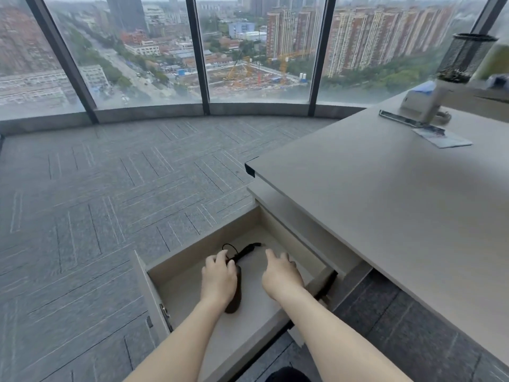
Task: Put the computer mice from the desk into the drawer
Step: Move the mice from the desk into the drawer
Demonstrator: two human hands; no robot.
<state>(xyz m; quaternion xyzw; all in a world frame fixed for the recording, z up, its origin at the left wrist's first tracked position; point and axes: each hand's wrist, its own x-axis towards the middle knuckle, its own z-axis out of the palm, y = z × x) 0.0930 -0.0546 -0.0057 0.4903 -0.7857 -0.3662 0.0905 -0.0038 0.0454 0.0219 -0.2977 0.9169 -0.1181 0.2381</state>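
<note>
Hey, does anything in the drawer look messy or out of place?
Nothing stands out. The drawer is open, one black mouse lies inside under the left hand, its cable bundled beside it.

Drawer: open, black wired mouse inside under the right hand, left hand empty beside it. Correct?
One slip: it is the left hand that rests on the black mouse in the open drawer, and the right hand that is empty beside it. The head view shows this.

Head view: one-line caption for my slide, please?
Left hand rests on a black wired mouse inside the open drawer; right hand hovers beside it.
</note>
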